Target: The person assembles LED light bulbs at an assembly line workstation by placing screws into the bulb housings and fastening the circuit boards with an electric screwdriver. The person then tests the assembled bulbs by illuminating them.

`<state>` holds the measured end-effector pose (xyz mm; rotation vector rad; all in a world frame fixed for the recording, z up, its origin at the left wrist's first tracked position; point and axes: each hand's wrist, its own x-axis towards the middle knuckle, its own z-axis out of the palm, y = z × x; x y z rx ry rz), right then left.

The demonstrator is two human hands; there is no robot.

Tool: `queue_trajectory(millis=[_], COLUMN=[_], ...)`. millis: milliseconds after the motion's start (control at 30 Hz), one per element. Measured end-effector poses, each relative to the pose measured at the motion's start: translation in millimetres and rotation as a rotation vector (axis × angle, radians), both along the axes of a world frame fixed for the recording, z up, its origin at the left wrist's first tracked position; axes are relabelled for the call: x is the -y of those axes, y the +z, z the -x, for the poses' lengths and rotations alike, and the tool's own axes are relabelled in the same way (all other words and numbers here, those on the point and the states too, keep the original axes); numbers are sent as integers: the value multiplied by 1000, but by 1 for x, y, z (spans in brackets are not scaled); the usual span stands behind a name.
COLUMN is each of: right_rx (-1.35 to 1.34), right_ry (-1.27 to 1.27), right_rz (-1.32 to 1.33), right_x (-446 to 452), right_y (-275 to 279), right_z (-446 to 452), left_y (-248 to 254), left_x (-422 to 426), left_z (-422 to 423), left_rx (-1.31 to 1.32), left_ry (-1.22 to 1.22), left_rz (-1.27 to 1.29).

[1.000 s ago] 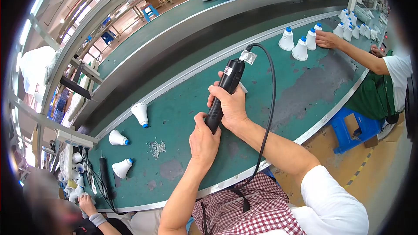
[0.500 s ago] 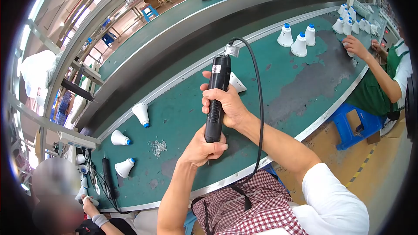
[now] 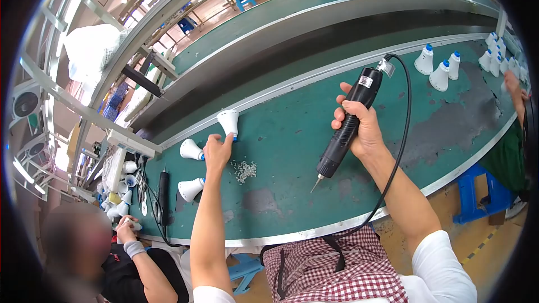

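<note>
A black electric screwdriver [image 3: 347, 129] is in my right hand [image 3: 364, 126], tilted so its thin bit points down and left above the green table. My fingers wrap around its barrel, and a black cable loops from its top. Across the table, my left hand [image 3: 217, 152] reaches to a white cone-shaped lamp housing [image 3: 228, 120] with a blue end. Thumb and fingers are apart beside that blue end; whether they touch it is unclear. Two similar housings, one upper [image 3: 191, 150] and one lower [image 3: 191, 189], lie left of this hand. A pile of small screws [image 3: 245, 171] lies to its right.
Three white housings [image 3: 439, 76] stand at the right, with several more [image 3: 494, 59] beyond. Another black screwdriver [image 3: 163, 196] lies at the left. A co-worker's hand [image 3: 127, 228] holds a white part there; another person's hand [image 3: 512, 87] is at far right. A blue stool [image 3: 482, 193] stands below.
My left hand has left the screwdriver's lower end and moved left to the housing. The screwdriver, now in my right hand alone, is more tilted with its bit exposed. The view has shifted.
</note>
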<state>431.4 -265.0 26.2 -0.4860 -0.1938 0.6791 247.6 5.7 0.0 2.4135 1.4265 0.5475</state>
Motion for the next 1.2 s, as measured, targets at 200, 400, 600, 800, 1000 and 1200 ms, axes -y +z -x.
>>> queue_trajectory(millis=[200,400,600,800,1000,1200], right_rx=[30,61,69,62,77,76], right_ry=[-12,12,28,33,37,43], right_rz=[45,-3,-23,-45,-46,-61], right_x=[-2,-1,-3,-2,-1,0], right_y=[-4,-8,-11,-11,-10,-7], right_z=[2,-5,-2,1,0,0], left_y=[-6,7,-2,7,-16,-23], left_x=[-10,54,139,66,47,41], left_z=[-41,-27,-7,15,19,16], left_rx=[22,15,-24,217,113,96], left_ry=[24,-645,-681,-404,-219,-356], left_rz=[-14,-17,77,-147,-23,-228])
